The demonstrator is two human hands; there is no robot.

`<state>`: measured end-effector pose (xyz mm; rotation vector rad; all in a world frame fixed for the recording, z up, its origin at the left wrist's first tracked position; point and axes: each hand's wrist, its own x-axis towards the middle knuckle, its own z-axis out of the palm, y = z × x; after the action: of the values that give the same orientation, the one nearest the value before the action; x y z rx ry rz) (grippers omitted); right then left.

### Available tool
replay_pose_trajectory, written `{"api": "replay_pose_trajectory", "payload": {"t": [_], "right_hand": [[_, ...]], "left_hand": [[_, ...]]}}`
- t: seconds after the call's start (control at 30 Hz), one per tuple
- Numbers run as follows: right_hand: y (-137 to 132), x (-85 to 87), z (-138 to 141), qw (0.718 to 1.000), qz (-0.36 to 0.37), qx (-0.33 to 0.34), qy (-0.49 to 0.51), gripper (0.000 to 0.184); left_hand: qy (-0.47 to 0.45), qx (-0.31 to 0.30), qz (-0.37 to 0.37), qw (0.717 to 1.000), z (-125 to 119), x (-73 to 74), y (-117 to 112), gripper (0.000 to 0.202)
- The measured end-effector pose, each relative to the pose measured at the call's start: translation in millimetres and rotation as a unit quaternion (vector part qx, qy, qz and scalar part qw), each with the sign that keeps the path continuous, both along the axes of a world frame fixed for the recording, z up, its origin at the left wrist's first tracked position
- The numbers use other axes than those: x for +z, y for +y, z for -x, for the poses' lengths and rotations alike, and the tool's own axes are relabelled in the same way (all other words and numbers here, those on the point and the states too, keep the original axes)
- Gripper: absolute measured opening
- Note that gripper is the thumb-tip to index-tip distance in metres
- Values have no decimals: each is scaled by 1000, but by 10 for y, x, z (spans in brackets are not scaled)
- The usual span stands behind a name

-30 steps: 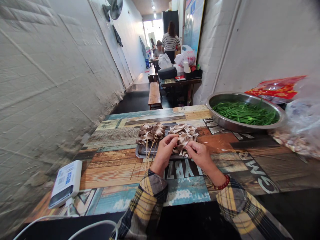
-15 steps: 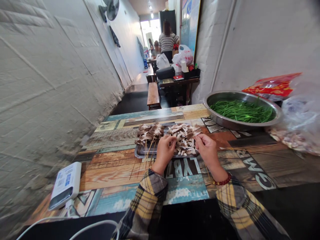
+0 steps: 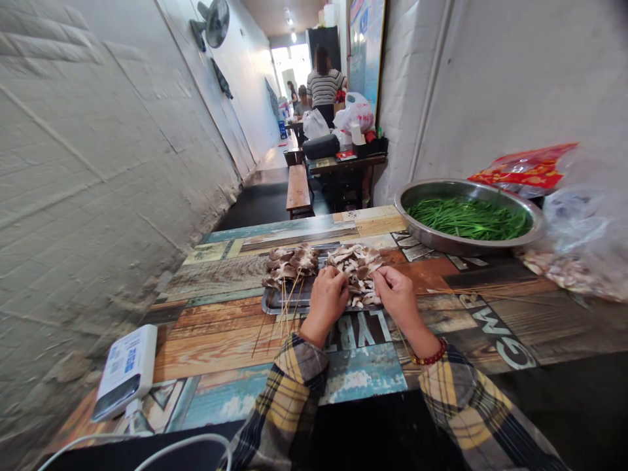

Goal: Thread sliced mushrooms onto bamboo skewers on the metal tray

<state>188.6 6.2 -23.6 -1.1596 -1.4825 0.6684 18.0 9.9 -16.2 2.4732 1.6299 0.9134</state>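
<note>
A metal tray point(image 3: 275, 304) lies on the table, holding two heaps of sliced brown mushrooms. The left heap point(image 3: 289, 261) is threaded on thin bamboo skewers point(image 3: 283, 320), whose ends stick out toward me. My left hand point(image 3: 326, 302) curls at the tray's middle, and its fingers hide whatever they may hold. My right hand point(image 3: 396, 299) pinches at the edge of the right heap point(image 3: 356, 268), with a thin stick showing beneath it. A red bead bracelet circles my right wrist, and plaid sleeves cover both forearms.
A steel basin of green chives point(image 3: 466, 247) stands at the table's right, beside a clear plastic bag point(image 3: 583, 235) of mushrooms. A power bank point(image 3: 125, 373) with a white cable lies at the left, against a whitewashed wall point(image 3: 98, 196). Long skewers lie right of the tray.
My right hand has moved back toward my left hand after spreading away from it. The whole scene has drifted slightly left in the picture.
</note>
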Motion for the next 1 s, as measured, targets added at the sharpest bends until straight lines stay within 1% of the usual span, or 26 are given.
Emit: {"api": "replay_pose_trajectory", "payload": {"t": [0.07, 0.1, 0.17, 0.2, 0.23, 0.3, 0.37, 0.4, 0.43, 0.5, 0.57, 0.63, 0.8, 0.93, 1.0], "right_hand": [[-1, 0, -1, 1000, -2, 0, 1, 26], [-1, 0, -1, 1000, -3, 0, 3, 26], [-4, -2, -1, 1000, -4, 1, 9, 26], [-7, -2, 0, 1000, -3, 4, 12, 26], [-11, -1, 2, 1000, -2, 7, 13, 26], [-22, 5, 8, 1000, 1, 17, 9, 26], [-36, 14, 18, 999, 10, 37, 6, 25], [-43, 20, 24, 999, 16, 50, 8, 25], [-49, 25, 30, 998, 22, 65, 10, 25], [-59, 32, 41, 995, 32, 97, 9, 26], [-64, 32, 51, 991, 34, 126, -10, 27], [-65, 24, 59, 988, 33, 148, -41, 27], [-67, -3, 80, 982, 40, 167, -83, 27], [-80, 9, 92, 980, 45, 167, -95, 29], [-88, 20, 94, 980, 44, 166, -104, 29]], "left_hand": [[-32, -7, 4, 999, 8, -11, 0, 12], [-63, -7, 9, 998, 15, -17, 7, 12], [-162, 8, 30, 986, 33, -23, 29, 9], [-228, 22, 47, 972, 42, -22, 41, 7], [-302, 34, 70, 950, 51, -16, 51, 6], [-444, 41, 130, 886, 69, 2, 63, 14], [-546, 30, 183, 817, 85, 24, 64, 23], [-578, 21, 198, 791, 92, 33, 62, 27], [-600, 14, 207, 772, 99, 40, 61, 30], [-631, 3, 207, 748, 111, 48, 62, 32], [-651, -3, 202, 732, 118, 48, 68, 31], [-664, -7, 194, 722, 120, 49, 73, 29], [-696, -9, 180, 695, 114, 69, 67, 24], [-704, -10, 167, 690, 112, 82, 63, 21], [-709, -4, 166, 686, 112, 84, 65, 24]]}}
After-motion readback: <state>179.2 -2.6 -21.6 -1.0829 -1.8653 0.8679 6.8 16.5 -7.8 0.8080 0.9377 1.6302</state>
